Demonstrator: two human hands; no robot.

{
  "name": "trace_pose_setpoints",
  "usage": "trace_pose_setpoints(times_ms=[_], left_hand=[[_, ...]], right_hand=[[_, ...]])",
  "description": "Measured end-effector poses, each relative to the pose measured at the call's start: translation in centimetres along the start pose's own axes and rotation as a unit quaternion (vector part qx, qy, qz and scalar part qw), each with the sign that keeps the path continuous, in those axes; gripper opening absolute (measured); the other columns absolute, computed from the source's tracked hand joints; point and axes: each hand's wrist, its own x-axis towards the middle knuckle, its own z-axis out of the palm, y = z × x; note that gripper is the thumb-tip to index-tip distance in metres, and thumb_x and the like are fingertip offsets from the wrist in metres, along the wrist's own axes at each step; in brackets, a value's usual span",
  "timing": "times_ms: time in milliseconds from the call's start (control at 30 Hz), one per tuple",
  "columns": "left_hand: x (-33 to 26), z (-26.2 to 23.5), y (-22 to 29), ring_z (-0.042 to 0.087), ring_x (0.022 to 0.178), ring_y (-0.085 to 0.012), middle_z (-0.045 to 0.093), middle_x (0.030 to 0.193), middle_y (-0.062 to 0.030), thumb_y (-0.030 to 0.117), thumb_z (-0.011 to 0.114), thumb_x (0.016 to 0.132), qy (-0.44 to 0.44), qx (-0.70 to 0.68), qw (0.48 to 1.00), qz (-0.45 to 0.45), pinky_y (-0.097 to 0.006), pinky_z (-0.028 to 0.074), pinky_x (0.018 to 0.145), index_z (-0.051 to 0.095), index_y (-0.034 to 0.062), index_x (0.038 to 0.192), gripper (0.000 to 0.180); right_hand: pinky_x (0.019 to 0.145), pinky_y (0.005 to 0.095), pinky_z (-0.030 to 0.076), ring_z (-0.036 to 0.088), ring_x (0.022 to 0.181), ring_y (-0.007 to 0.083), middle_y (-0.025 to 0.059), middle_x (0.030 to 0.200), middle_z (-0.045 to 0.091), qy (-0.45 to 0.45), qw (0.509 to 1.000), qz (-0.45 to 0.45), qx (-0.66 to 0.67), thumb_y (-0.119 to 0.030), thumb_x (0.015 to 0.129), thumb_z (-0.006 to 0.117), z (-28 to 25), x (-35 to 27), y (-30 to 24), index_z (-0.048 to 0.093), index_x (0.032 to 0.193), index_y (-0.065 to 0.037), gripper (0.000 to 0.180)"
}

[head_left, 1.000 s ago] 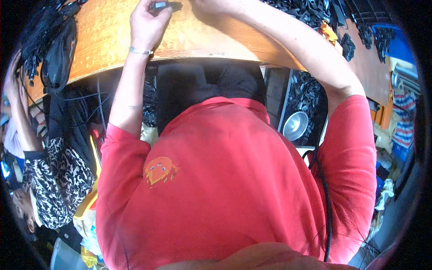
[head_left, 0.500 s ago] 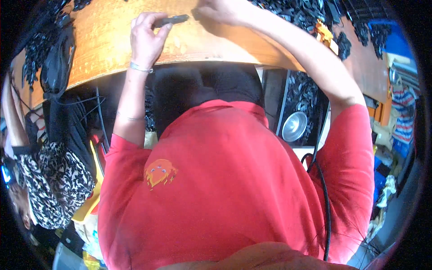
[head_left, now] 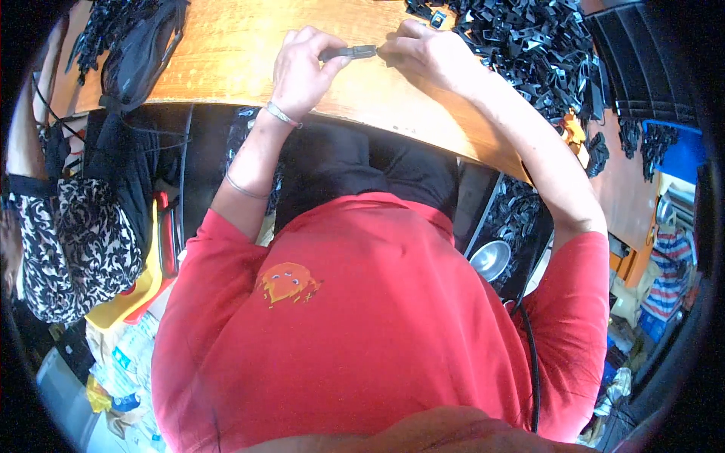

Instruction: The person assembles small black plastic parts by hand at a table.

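Over the wooden tabletop (head_left: 226, 60), my left hand (head_left: 302, 72) and my right hand (head_left: 427, 53) hold between them a small dark part with a metal end (head_left: 351, 52). The left fingers pinch its dark end, the right fingertips hold its metal end. A metal bangle sits on my left wrist. To the right of my right hand lies a big heap of black plastic parts (head_left: 529, 45). My red shirt fills the lower half of the view.
A black bundle of straps (head_left: 136, 53) lies at the table's left edge. A black-and-white patterned bag (head_left: 75, 249) hangs at the left, beside yellow and red items. A round metal piece (head_left: 491, 258) sits under the table. Orange parts (head_left: 572, 132) lie by the heap.
The view has tilted down, so hands and table sit lower in the picture. Both hands have come closer together on the small part.
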Motion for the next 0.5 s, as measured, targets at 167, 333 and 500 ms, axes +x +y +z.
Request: trace_pose_setpoints(times_ms=[167,333,500], left_hand=[[-0.7,-0.5,-0.5,0.061,0.093,-0.0280,0.068,0.093,-0.0077,0.017,0.084,0.084,-0.005,-0.008,1.000,-0.005,-0.039,0.050,0.084,0.077,0.0077,0.101,0.020],[-1.0,-0.9,-0.7,0.061,0.095,-0.0286,0.068,0.094,-0.0080,0.017,0.083,0.085,-0.008,-0.010,1.000,-0.006,-0.040,0.050,0.086,0.077,0.0074,0.101,0.020],[-1.4,-0.8,-1.0,0.061,0.095,-0.0286,0.069,0.095,-0.0077,0.017,0.083,0.084,0.005,-0.008,1.000,0.001,-0.040,0.049,0.086,0.078,0.0078,0.101,0.020]], right_hand=[[0.083,0.0417,0.059,0.073,0.098,0.0292,0.0036,0.109,0.067,-0.032,0.999,0.013,0.026,-0.025,0.091,0.075,-0.8,0.3,-0.8,0.076,0.114,-0.020,0.023],[0.082,0.0426,0.059,0.072,0.095,0.0314,0.0071,0.109,0.069,-0.026,1.000,0.000,0.017,-0.025,0.089,0.078,-0.9,0.7,-0.9,0.073,0.111,-0.015,0.025],[0.081,0.0443,0.058,0.072,0.092,0.0339,0.0123,0.100,0.071,0.048,0.996,0.042,0.066,-0.025,0.089,0.078,0.3,1.9,-3.0,0.072,0.107,-0.009,0.024]])
